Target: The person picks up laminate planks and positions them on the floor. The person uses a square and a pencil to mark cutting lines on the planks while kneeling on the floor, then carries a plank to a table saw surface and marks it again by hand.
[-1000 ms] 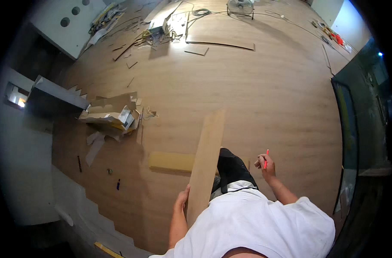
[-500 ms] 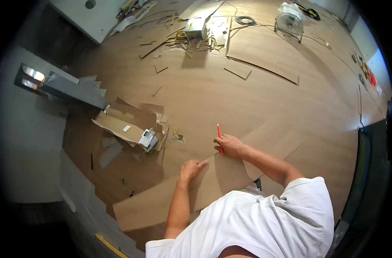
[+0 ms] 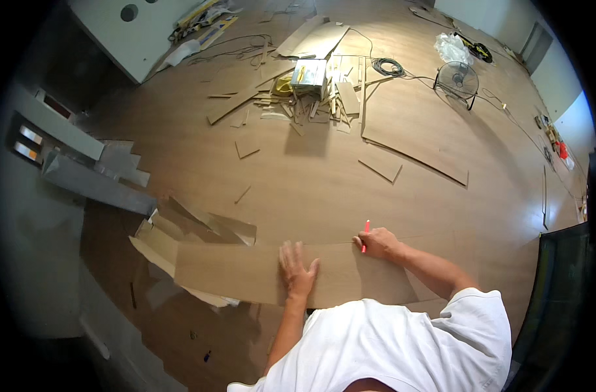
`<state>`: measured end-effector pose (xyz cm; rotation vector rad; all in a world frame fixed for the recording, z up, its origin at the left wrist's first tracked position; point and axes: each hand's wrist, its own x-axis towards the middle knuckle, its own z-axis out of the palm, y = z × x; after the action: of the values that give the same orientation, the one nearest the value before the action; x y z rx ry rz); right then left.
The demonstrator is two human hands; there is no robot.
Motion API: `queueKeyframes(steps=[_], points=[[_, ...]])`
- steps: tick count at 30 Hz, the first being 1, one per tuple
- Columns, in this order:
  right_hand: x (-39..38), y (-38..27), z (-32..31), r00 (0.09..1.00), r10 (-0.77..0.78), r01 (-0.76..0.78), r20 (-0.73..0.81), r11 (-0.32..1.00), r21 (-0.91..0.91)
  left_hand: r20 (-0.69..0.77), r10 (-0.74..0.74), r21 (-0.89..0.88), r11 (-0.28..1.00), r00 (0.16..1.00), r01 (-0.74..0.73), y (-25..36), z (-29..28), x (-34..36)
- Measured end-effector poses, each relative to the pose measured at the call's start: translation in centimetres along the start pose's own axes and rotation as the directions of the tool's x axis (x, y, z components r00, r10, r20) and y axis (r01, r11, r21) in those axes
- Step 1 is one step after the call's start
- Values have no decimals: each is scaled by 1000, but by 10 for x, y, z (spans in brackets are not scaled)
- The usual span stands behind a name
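A long wood-look floor plank [image 3: 226,273] lies crosswise in front of me, its left end covering part of an opened cardboard box. Flat on the plank's middle rests my left hand [image 3: 298,273], fingers spread and slightly blurred. Near the plank's far edge, to the right, my right hand [image 3: 380,244] is closed around a red pencil [image 3: 366,228], which stands nearly upright. Its lower part is partly hidden by the fingers. Where the plank's right end stops is hard to make out against the similar floor.
The torn cardboard box [image 3: 153,245] sits at the left. Ahead are a metal box [image 3: 309,73] among scattered offcuts [image 3: 311,111], a longer board [image 3: 415,157], a coiled cable [image 3: 388,66] and a floor fan [image 3: 457,80]. A dark panel [image 3: 553,281] stands at the right.
The plank has turned from a slant to nearly level, its left end swinging away from me over the cardboard box. My left hand has flattened out on it. The right hand keeps the pencil.
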<state>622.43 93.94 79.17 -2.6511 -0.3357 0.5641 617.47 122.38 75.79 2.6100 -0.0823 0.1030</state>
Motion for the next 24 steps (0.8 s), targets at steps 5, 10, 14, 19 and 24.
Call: queueKeyframes(steps=[5,10,14,19,24], points=[[92,8,-64,953,208,-188,-222,976,111,-450,-466,68,833,762,550,-79,-37,124],[227,32,-119,926,318,-277,-202,938,208,646,-377,-756,-440,664,485,-121,-23,288],[357,86,-133,936,266,-206,-232,945,253,637,-185,-759,-318,748,568,-122,21,393],[546,77,-228,968,187,-128,-170,944,305,567,-307,-818,-317,765,479,-142,4,557],[714,42,-304,975,7,92,-224,898,430,431,-327,-902,-181,841,391,-93,-77,720]])
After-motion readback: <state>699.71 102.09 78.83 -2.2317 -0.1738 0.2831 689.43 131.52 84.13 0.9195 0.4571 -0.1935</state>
